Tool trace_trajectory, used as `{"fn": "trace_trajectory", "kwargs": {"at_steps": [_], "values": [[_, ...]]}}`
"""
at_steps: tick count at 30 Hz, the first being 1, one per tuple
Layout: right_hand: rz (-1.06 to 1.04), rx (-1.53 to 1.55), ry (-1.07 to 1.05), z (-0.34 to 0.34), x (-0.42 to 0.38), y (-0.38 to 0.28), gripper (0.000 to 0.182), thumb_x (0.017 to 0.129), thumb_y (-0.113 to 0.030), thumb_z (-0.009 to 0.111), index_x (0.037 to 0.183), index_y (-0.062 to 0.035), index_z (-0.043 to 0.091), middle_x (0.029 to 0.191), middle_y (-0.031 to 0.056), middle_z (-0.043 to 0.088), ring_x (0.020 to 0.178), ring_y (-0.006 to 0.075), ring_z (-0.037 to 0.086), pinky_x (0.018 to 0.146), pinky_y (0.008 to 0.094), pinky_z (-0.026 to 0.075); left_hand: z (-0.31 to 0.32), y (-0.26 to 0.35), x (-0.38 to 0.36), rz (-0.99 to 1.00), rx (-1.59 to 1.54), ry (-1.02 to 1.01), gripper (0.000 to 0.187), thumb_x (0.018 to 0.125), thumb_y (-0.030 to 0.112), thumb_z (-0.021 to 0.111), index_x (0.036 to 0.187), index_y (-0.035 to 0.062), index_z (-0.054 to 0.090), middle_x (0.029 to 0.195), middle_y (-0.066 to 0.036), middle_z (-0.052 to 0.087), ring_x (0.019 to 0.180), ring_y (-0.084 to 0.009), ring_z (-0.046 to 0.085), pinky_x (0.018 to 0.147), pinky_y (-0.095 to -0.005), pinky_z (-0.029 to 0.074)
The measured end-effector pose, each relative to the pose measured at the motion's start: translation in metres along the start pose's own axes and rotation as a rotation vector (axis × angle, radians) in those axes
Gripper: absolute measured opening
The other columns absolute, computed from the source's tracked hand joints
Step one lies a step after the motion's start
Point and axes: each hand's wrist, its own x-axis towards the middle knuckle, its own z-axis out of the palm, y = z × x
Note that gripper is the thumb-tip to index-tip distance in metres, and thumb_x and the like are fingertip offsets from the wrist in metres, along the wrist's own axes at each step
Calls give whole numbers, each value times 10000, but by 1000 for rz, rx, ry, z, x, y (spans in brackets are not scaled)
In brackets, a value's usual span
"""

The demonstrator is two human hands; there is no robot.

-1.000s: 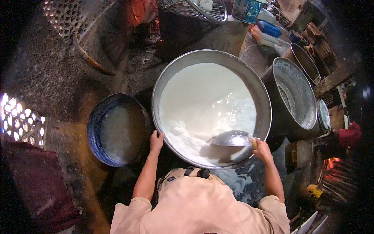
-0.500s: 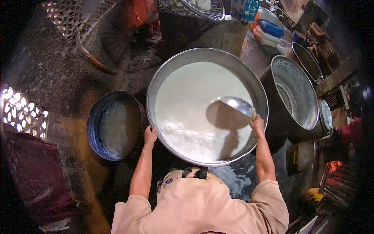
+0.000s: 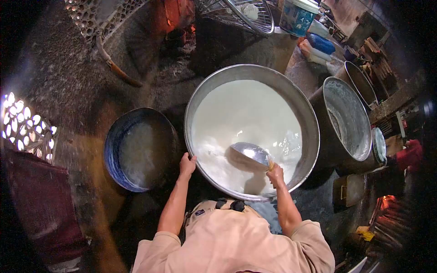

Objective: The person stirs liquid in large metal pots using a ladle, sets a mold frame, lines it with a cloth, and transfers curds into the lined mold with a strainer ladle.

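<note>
A wide metal basin (image 3: 314, 132) holds white liquid (image 3: 246, 107) with foam toward its near left side. My right hand (image 3: 275, 175) is closed round the short handle of a metal ladle (image 3: 249, 153), whose bowl is over the near middle of the liquid and casts a shadow there. At the basin's left rim, my left hand (image 3: 187, 165) grips the edge with its fingers wrapped over it.
A blue-rimmed round tub (image 3: 111, 164) stands at the left. On the right are a tall metal pot (image 3: 348, 118) and another vessel behind it. A labelled bucket (image 3: 296, 19) and a wire rack (image 3: 241, 13) are at the top. Fire glows (image 3: 388, 201) at the lower right.
My right hand and the ladle have moved left and toward my body across the liquid. The whole view has shifted slightly. My left hand stays on the rim.
</note>
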Motion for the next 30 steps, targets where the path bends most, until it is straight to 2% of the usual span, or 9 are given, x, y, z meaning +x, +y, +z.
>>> {"fn": "trace_trajectory", "kwargs": {"at_steps": [2,6,9,13,17,18,20,25,30], "values": [[-7,-70,2,28,-2,9,278,642,-48,553,908,33,562,574,139,588,421,224,579,371,345,499,-3,4,-4,91,39,91,373,809,217,645,1080,-10,526,1056,-207,605,997,-347,578,829,-414,443],[74,23,-118,27,-54,-55,339,640,-52,558,969,28,541,571,138,580,414,221,570,368,346,494,-8,-5,5,123,-1,1,395,787,224,669,1073,-6,522,1015,-200,618,970,-354,588,808,-409,455],[-64,5,-105,39,-65,-55,358,646,-59,572,993,12,524,568,126,570,409,218,560,363,350,481,-12,-6,8,122,18,-51,379,770,231,687,1026,4,523,996,-207,617,957,-356,593,794,-411,457],[5,2,-227,-13,-78,-134,369,643,-47,628,996,-22,523,588,101,564,439,174,553,377,329,471,-21,9,3,150,45,-65,369,752,245,710,959,12,514,922,-183,626,909,-353,601,765,-409,458],[-195,-138,-185,-54,-46,-201,494,658,1,606,1143,-77,561,663,104,609,519,159,576,435,310,473,-20,5,8,202,63,-80,365,749,239,717,937,5,509,908,-173,629,874,-344,610,745,-404,458],[-214,-126,-166,-59,-40,-230,520,663,-54,578,1178,-119,540,768,202,633,639,306,644,572,396,516,-19,1,12,195,27,-123,370,743,220,721,951,-2,510,914,-176,628,877,-343,613,740,-405,459],[-401,-203,32,-41,-10,-255,487,663,-66,585,1147,-100,543,835,225,616,806,401,594,713,452,483,-18,-6,15,229,-15,-119,377,742,214,721,964,-6,511,925,-180,629,891,-346,612,743,-407,462],[-357,-502,119,21,71,-251,385,663,-65,571,1048,-44,568,847,202,633,837,375,602,737,454,485,-22,4,6,164,64,-89,432,758,253,700,1041,-3,499,1004,-216,612,956,-385,582,782,-423,459],[-348,-562,-59,28,72,-214,291,646,-67,600,934,-33,594,869,201,633,855,380,597,732,453,489,-20,1,9,166,40,-122,469,758,277,693,1076,-2,492,1036,-234,596,992,-399,560,811,-435,445]]}}
